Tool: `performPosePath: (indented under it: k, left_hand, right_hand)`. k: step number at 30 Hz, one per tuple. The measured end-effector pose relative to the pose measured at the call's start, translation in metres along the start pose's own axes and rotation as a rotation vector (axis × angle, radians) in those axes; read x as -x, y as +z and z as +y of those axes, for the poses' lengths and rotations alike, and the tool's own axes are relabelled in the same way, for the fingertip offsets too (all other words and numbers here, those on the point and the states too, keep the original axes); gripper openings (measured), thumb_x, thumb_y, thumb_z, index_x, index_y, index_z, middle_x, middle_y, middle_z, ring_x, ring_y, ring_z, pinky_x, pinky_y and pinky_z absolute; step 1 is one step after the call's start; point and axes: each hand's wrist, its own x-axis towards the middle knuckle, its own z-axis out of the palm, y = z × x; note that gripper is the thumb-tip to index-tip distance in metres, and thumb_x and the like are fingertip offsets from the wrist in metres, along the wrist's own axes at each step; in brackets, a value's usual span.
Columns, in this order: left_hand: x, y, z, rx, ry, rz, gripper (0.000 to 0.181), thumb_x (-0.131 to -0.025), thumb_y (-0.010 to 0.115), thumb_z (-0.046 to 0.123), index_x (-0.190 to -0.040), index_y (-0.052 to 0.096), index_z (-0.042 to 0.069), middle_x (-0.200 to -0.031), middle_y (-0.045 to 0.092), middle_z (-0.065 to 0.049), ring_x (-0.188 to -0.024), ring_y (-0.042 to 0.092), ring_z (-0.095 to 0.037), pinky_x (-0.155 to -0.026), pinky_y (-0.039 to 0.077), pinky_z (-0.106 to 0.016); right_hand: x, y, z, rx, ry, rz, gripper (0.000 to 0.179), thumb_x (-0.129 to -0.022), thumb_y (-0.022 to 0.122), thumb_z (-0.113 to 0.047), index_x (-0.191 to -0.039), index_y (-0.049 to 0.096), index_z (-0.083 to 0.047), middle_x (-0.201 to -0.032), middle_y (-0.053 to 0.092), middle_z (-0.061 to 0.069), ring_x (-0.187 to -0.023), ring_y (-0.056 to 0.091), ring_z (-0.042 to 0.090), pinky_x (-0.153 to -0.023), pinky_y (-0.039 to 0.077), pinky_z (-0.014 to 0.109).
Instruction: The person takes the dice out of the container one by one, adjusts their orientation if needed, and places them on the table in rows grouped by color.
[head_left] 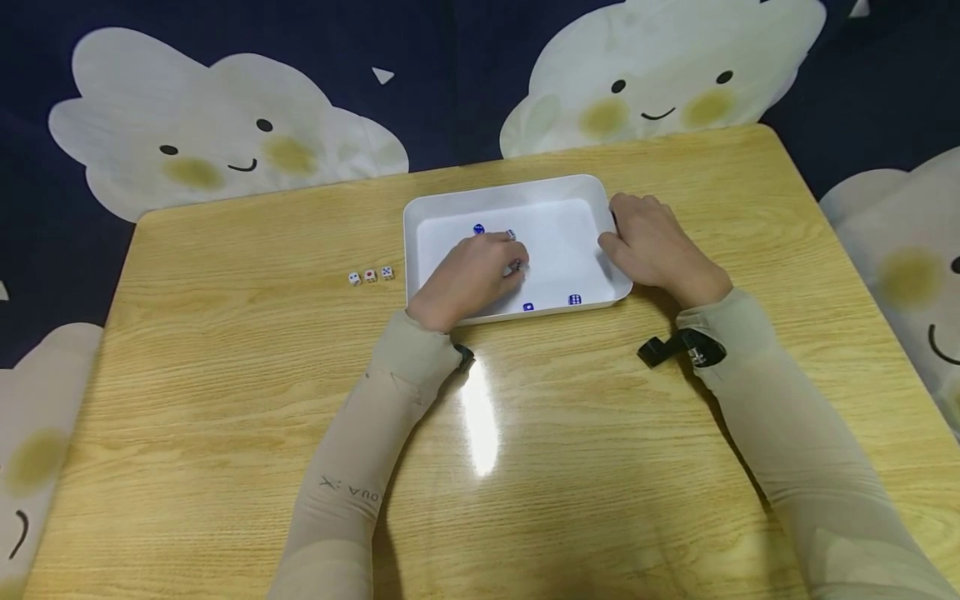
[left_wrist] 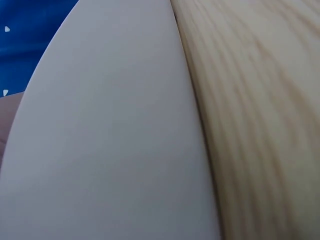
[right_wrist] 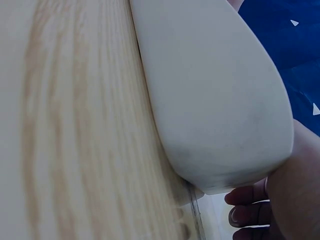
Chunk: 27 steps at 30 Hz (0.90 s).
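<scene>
A white rectangular tray (head_left: 562, 217) lies on the table, and its outer wall (left_wrist: 110, 125) fills much of the left wrist view. My left hand (head_left: 476, 271) reaches inside it, pinching a small die (head_left: 516, 266) mostly covered by the fingers. Near those fingers are a white die (head_left: 512, 235) and a blue die (head_left: 478, 228). Two more blue dice, one (head_left: 528, 307) and another (head_left: 574, 299), lie along the tray's near wall. My right hand (head_left: 656, 246) grips the tray's right end, thumb at the rim; its fingers (right_wrist: 250, 215) show beyond the corner in the right wrist view.
Left of the tray, three white dice stand in a short row: a left one (head_left: 354, 278), a middle one (head_left: 370, 275) and a right one (head_left: 387, 272). The wooden table (head_left: 225, 400) meets a dark blue cloud-print cloth (head_left: 442, 100) at the back.
</scene>
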Motion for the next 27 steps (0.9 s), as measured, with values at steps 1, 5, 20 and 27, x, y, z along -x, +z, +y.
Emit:
performPosePath:
  k: [1,5,20,27]
  left_hand:
    - [0.000,-0.001,0.000,-0.003,0.001,0.002,0.015,-0.100,0.062,0.012,-0.104,0.077,0.010,-0.095,0.072,-0.002,-0.084,0.061,-0.016,-0.081,0.055,-0.033]
    - [0.000,-0.002,0.001,-0.003,-0.003,0.004,0.016,-0.100,0.062,0.012,-0.104,0.077,0.010,-0.097,0.071,-0.002,-0.085,0.062,-0.016,-0.082,0.056,-0.033]
    - [0.008,-0.010,0.003,-0.005,-0.004,0.012,0.016,-0.099,0.064,0.013,-0.108,0.077,0.010,-0.103,0.074,-0.003,-0.092,0.068,-0.018,-0.088,0.058,-0.035]
    - [0.013,-0.018,0.001,-0.029,-0.030,-0.006,0.018,-0.099,0.066,0.015,-0.112,0.078,0.008,-0.107,0.076,-0.006,-0.098,0.072,-0.019,-0.091,0.060,-0.035]
  right_hand:
    - [0.000,0.000,0.000,0.000,0.001,0.001,0.028,-0.100,0.044,-0.022,-0.108,0.055,0.002,-0.094,0.057,0.020,-0.089,0.048,0.037,-0.076,0.036,0.044]
    - [0.001,-0.001,0.001,0.003,0.007,-0.003,0.030,-0.100,0.043,-0.023,-0.110,0.055,0.003,-0.096,0.057,0.020,-0.091,0.049,0.038,-0.078,0.037,0.046]
    - [0.002,-0.001,-0.002,0.002,0.019,-0.020,0.033,-0.100,0.043,-0.023,-0.114,0.055,0.004,-0.100,0.058,0.021,-0.093,0.048,0.038,-0.081,0.038,0.047]
    - [0.002,-0.002,-0.002,0.005,0.024,-0.036,0.037,-0.101,0.042,-0.024,-0.119,0.054,0.005,-0.105,0.059,0.023,-0.096,0.048,0.039,-0.084,0.039,0.049]
